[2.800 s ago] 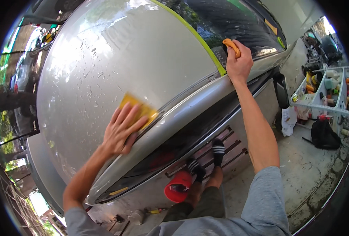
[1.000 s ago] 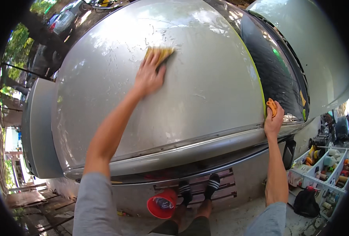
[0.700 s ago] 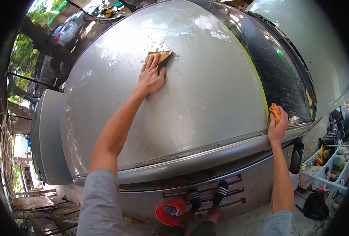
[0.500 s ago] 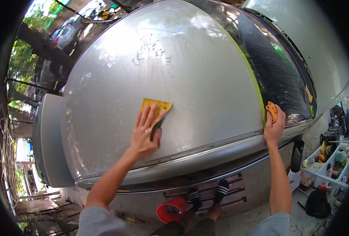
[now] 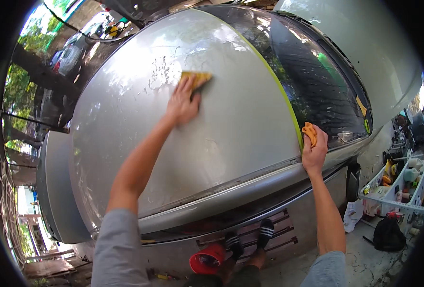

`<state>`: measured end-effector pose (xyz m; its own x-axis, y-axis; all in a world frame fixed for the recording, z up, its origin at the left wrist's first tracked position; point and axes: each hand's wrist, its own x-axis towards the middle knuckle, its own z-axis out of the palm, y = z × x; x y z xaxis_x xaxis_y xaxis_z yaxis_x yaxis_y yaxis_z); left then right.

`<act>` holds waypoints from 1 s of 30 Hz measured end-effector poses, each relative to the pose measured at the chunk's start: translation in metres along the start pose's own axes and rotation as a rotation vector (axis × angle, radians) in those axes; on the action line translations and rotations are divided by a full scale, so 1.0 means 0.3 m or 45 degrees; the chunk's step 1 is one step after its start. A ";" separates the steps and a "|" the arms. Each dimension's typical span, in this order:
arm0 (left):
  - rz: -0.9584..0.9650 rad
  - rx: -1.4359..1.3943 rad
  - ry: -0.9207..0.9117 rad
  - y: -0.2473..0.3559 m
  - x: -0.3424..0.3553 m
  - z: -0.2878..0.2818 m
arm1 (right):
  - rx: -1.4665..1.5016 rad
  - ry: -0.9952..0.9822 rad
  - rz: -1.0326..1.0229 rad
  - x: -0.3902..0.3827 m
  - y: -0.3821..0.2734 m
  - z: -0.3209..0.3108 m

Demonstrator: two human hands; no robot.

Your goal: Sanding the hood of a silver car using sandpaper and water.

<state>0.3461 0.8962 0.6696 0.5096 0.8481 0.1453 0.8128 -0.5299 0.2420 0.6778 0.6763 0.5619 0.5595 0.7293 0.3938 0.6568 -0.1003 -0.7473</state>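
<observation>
My left hand (image 5: 185,103), blurred, lies over a yellow sheet (image 5: 200,79) on the silver car roof (image 5: 236,134), near a patch of water drops, with its fingers holding the sheet against the panel. My right hand (image 5: 315,148) grips a folded orange cloth (image 5: 309,129) at the roof's front corner, beside a strip of yellow-green tape (image 5: 282,93) that runs along the top of the dark windscreen (image 5: 317,95).
A side mirror (image 5: 352,184) juts out below the roof edge. My feet stand on a slatted platform (image 5: 281,229) by a red bucket (image 5: 197,260). At right are a white divided rack (image 5: 393,205) of supplies and a black bag (image 5: 388,234). Trees and vehicles show beyond.
My left hand and the yellow sheet went down toward the near edge and are back up the roof. My right hand stays at the corner with the cloth; the view has shifted.
</observation>
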 end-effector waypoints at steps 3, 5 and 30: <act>-0.046 -0.148 0.063 0.051 -0.089 0.069 | -0.004 -0.019 0.027 -0.009 0.021 -0.035; 0.292 0.087 -0.161 0.122 -0.393 0.096 | -0.027 -0.013 0.061 -0.005 0.055 -0.076; 0.506 0.054 -0.229 0.311 -0.308 0.171 | 0.102 0.201 0.085 -0.012 0.061 -0.036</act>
<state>0.3894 0.7682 0.6294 0.8229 0.5661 0.0486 0.5529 -0.8176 0.1607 0.6931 0.6645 0.5524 0.6767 0.6072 0.4164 0.5770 -0.0859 -0.8122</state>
